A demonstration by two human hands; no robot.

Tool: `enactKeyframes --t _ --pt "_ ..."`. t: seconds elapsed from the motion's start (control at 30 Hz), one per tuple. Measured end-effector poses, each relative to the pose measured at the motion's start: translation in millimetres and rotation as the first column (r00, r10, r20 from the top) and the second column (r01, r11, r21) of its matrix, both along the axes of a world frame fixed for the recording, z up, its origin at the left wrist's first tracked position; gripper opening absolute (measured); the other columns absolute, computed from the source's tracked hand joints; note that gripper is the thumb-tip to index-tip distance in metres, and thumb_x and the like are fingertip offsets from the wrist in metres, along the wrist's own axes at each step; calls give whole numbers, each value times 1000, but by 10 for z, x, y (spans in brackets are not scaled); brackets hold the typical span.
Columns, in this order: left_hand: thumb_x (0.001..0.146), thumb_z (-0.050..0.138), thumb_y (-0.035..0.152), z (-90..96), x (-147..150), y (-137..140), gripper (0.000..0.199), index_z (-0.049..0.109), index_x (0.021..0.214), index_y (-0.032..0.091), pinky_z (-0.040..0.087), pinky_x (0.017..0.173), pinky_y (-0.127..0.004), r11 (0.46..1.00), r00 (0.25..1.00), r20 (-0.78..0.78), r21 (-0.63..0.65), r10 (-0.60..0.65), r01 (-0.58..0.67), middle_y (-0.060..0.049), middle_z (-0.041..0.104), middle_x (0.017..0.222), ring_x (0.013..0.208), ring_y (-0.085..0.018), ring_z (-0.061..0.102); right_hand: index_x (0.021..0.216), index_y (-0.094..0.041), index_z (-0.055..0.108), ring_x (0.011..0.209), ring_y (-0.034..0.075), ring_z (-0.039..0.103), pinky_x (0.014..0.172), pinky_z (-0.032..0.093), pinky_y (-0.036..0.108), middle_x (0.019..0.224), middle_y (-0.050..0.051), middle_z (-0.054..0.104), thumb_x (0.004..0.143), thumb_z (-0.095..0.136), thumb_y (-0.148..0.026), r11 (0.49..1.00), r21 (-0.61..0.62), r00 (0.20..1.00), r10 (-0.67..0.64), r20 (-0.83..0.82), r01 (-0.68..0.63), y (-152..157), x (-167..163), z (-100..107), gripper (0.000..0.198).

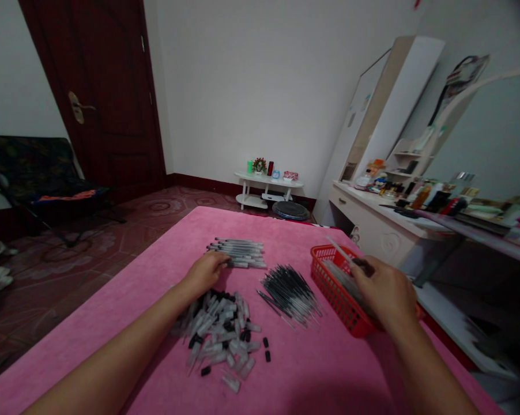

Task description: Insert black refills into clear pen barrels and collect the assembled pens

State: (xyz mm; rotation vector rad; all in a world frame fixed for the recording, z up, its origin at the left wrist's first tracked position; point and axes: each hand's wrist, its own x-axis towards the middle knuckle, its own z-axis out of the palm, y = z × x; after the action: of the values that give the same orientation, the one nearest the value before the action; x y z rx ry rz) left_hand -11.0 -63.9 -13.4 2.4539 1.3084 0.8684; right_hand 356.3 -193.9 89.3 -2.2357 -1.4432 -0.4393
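Note:
My left hand has its fingers closed at the left end of a row of capped pens, on the end of the nearest pen. Over the red basket, my right hand pinches a thin clear pen barrel, which points up and to the left. More clear barrels lie in the basket, partly covered by that hand. Between the hands is a fanned bundle of dark-inked refills. Closer to me lies a heap of clear pen caps mixed with small black plugs.
Everything lies on a pink-covered table. To the right stands a white dressing table crowded with bottles. A low white stand is by the far wall, and a folding chair stands at the left near the door.

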Motion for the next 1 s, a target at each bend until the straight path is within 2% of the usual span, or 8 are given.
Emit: enactKeyframes --t 0.13,0.27,0.43,0.6,0.7,0.8,0.9,1.0 --pt "74 51 12 -12 -12 4 28 70 93 18 41 88 -34 1000 999 30 8 -31 30 -10 69 96 94 -24 59 95 -26 70 69 28 64 49 33 30 83 9 71 78 49 -50 1000 7 1000 -12 21 12 10 146 -21 36" --pt "72 54 13 44 10 -53 24 71 87 19 41 85 -34 999 999 36 -26 -34 35 -10 67 91 93 -24 58 93 -22 70 75 26 64 56 39 31 89 8 71 77 51 -46 985 133 994 109 -3 -108 27 128 -51 34" --pt "66 62 15 66 22 -140 10 69 70 21 42 82 -32 989 970 237 -119 -56 86 -7 66 78 88 -25 59 86 -20 70 80 22 63 68 44 31 90 6 70 78 53 -41 944 205 961 274 -44 -260 40 -57 -72 28" --pt "67 62 19 141 103 -231 9 70 72 22 44 73 -30 991 923 365 87 -124 98 -7 62 68 75 -23 58 82 -18 68 80 20 61 74 44 30 85 6 68 80 51 -31 841 272 847 515 -130 -469 18 -458 -127 22" --pt "73 56 17 281 227 -375 16 70 80 20 41 74 -31 984 973 192 146 -129 102 -8 61 72 74 -22 56 81 -18 67 81 19 60 75 44 29 85 6 67 81 51 -24 750 213 713 661 -232 -626 -36 -798 -239 17" --pt "75 49 10 455 375 -598 26 68 89 20 39 75 -31 971 979 -84 137 -186 196 -8 60 79 81 -22 54 98 -20 64 86 18 59 75 44 28 97 5 65 77 55 -18 699 165 632 705 -321 -696 -110 -1091 -395 23" --pt "75 45 4 592 498 -809 32 64 96 20 39 73 -31 951 932 -292 155 -213 266 -7 59 83 84 -21 51 108 -22 60 90 19 58 77 43 28 102 5 63 75 59 -18 687 91 629 704 -329 -721 -170 -1242 -522 33" --pt "75 46 4 651 567 -925 32 61 98 20 38 71 -31 934 895 -385 174 -227 312 -7 58 83 82 -21 50 89 -21 64 81 19 60 70 41 26 84 5 65 81 52 -21 708 26 655 667 -354 -706 -189 -1272 -580 14"
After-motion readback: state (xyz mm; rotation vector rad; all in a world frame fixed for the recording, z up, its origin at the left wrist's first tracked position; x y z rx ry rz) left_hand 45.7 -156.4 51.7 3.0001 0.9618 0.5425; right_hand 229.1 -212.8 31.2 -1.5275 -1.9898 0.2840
